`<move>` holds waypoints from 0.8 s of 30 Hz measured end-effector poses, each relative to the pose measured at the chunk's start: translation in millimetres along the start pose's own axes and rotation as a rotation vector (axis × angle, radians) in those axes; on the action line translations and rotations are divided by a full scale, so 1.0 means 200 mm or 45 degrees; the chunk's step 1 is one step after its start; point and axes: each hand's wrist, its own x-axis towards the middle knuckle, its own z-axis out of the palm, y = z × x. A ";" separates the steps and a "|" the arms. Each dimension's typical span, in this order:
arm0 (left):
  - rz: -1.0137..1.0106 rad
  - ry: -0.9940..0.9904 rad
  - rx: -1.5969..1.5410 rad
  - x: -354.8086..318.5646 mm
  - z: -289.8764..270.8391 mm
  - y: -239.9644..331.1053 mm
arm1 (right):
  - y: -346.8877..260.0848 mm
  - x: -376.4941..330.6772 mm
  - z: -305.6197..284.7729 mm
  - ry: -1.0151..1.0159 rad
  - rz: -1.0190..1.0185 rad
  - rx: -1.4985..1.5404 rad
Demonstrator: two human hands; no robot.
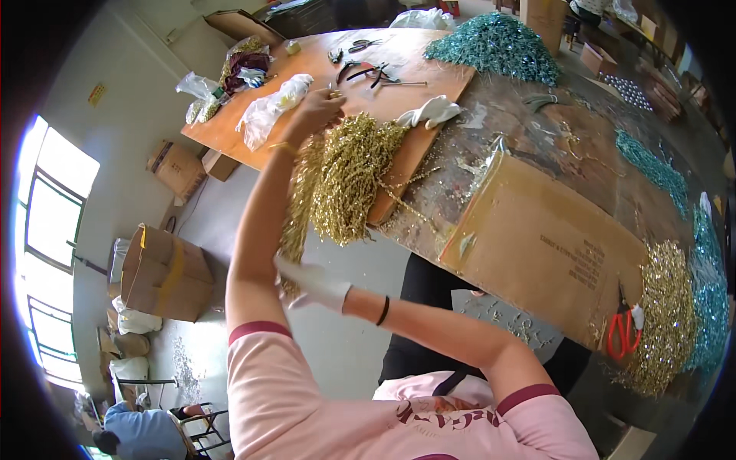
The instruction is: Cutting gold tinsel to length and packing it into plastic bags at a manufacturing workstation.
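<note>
My bare left hand [318,111] is raised over the table's left part, fingers closed at the top of a bundle of gold glitter strands [297,192]. The bundle hangs down past the table edge, slightly blurred. Lower down, my right hand [316,286], in a white glove, is wrapped round the hanging strands near their bottom end; its fingers are smeared by motion. Right beside the bundle, a thick heap of gold glitter strands [353,176] drapes over the board's edge. A white glove [431,112] lies just behind that heap.
Pliers [372,74] and scissors [360,46] lie on the orange board [418,57], near a clear plastic bag [274,107]. A teal strand pile [498,50] is at the back. Flat cardboard [544,245], red-handled scissors [625,330] and more gold strands [665,322] are at right.
</note>
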 end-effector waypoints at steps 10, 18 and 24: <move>0.407 0.241 0.343 0.11 0.15 -0.46 | -0.32 -0.36 -0.68 0.992 -1.170 -1.712; 0.736 0.016 0.599 0.00 0.17 -0.43 | -0.34 -0.11 -0.75 1.039 -0.383 -2.514; 0.348 0.435 0.019 0.09 0.18 -0.48 | -0.21 -0.06 -0.54 0.329 -0.182 -2.010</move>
